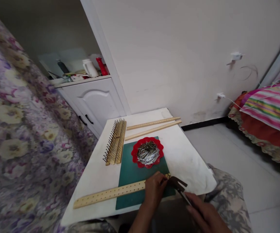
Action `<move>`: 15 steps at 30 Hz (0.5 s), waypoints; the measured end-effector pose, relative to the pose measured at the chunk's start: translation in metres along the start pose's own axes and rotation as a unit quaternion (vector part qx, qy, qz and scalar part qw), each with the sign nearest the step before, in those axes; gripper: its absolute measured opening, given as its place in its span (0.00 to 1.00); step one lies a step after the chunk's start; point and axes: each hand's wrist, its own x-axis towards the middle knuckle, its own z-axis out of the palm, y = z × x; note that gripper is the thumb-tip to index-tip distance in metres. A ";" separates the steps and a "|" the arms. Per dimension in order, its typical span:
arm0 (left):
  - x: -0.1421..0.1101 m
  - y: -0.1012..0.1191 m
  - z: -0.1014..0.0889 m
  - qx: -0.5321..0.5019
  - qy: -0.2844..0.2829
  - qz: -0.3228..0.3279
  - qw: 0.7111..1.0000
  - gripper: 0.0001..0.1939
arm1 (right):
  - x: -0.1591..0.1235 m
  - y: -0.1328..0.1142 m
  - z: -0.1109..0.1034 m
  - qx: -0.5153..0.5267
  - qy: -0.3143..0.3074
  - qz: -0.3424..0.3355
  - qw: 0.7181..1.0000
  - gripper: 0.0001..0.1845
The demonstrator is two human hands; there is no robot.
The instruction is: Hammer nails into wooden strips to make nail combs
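Observation:
A wooden strip with rows of holes [111, 193] lies across a green mat [130, 174]. My left hand [154, 187] rests over its right end, thumb and fingers pinched together; what sits between the fingertips is too small to make out. Wrapped round the handle of a claw hammer [185, 198] is my right hand [201, 210]. The hammer's dark head is close beside the left fingertips, at the strip's end. Just beyond the left hand, a red scalloped bowl [134, 154] holds a heap of loose nails [148, 152].
Several strips with upright nails [115, 142] lie at the table's left side. Two plain wooden strips [154, 127] lie at the back, their ends past the table edge [195, 161]. A floral curtain [33, 145] hangs left; a bed [271, 110] stands right.

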 end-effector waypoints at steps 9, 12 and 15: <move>-0.001 -0.002 0.007 0.046 0.013 -0.001 0.999 0.09 | 0.023 -0.006 -0.005 -0.060 -0.001 -0.069 0.996 0.19; -0.001 -0.004 0.009 0.055 0.007 -0.007 0.998 0.09 | 0.024 -0.013 -0.005 -0.059 0.003 -0.089 0.994 0.17; -0.001 -0.006 0.010 0.049 -0.010 -0.005 0.999 0.08 | 0.025 -0.016 -0.005 -0.056 -0.006 -0.106 0.993 0.17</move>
